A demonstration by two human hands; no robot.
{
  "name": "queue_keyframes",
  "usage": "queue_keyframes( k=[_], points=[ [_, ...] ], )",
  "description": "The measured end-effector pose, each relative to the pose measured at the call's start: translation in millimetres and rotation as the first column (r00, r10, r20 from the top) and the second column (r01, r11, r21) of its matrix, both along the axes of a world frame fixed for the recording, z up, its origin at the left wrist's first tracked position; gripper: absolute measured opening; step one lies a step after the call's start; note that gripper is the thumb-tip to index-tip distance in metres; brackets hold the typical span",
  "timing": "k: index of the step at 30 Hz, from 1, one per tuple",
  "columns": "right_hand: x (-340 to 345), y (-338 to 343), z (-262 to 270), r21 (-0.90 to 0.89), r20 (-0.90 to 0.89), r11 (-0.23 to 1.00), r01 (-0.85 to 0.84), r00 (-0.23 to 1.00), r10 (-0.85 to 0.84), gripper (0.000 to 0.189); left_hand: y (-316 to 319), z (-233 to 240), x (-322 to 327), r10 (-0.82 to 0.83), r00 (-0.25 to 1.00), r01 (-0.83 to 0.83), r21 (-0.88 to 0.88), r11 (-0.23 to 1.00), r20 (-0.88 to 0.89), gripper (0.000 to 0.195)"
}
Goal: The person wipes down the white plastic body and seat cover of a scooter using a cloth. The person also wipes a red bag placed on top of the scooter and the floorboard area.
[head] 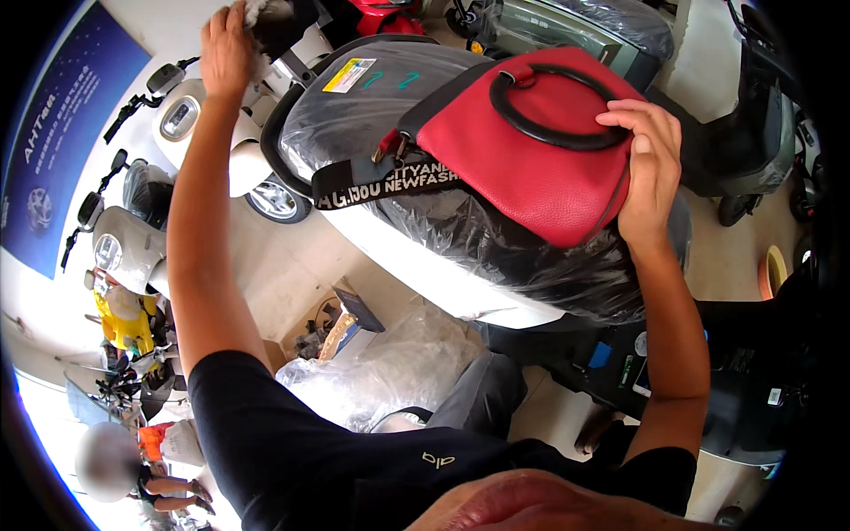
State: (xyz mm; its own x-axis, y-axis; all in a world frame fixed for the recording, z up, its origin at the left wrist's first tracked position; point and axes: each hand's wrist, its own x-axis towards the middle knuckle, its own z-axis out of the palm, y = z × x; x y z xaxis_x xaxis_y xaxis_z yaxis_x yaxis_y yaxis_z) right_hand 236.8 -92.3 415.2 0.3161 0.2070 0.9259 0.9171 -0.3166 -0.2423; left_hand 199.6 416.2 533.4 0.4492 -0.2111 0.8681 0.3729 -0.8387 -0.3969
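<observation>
A red leather handbag (524, 159) with a round black handle (514, 123) and a wide lettered strap (385, 182) lies on a scooter seat (385, 79) wrapped in clear plastic. My right hand (651, 159) grips the bag's right edge, its fingertips at the handle. At the top left, my left hand (229, 50) holds a fluffy greyish cloth (259, 66) beside a dark part of the scooter; the cloth is partly hidden by the fingers. The seat bears a yellow and white label (348, 75) and green marks. White bodywork (425, 265) runs below it.
More scooters stand around: cream ones (192, 123) at left, a yellow one (126, 312) behind them, a grey-green one (564, 40) at the top. Clear plastic sheeting (392, 372) and an open carton (339, 335) lie near my legs. Another person (166, 491) is at lower left.
</observation>
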Motion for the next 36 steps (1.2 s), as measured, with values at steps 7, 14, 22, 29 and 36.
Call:
queue_keyframes(
  k=[7, 14, 22, 29, 36],
  points=[
    [-3, -4, 1, -0.008, -0.014, 1.000, -0.017, 1.000, 0.017, 0.028, 55, -34, 65, 0.448, 0.872, -0.383, 0.296, 0.875, -0.196, 0.056],
    [-5, 3, -1, -0.012, -0.030, 1.000, -0.020, 0.999, 0.019, 0.031, 93, -21, 119, 0.387, 0.865, -0.253, 0.389, 0.886, -0.318, 0.059],
    [-2, -2, -2, -0.023, -0.021, 1.000, -0.015, 1.000, 0.014, 0.029, 54, -29, 34, 0.445, 0.893, -0.416, 0.249, 0.875, -0.072, 0.054],
    [1, 0, -5, -0.022, 0.018, 0.999, -0.025, 1.000, 0.025, 0.029, 73, -30, 45, 0.407, 0.913, -0.402, 0.257, 0.879, 0.037, 0.054],
    [3, -1, -6, -0.034, 0.018, 0.999, -0.034, 0.999, 0.035, 0.031, 105, -60, 157, -0.205, 0.930, 0.077, -0.384, 0.920, -0.305, 0.065]
  ],
)
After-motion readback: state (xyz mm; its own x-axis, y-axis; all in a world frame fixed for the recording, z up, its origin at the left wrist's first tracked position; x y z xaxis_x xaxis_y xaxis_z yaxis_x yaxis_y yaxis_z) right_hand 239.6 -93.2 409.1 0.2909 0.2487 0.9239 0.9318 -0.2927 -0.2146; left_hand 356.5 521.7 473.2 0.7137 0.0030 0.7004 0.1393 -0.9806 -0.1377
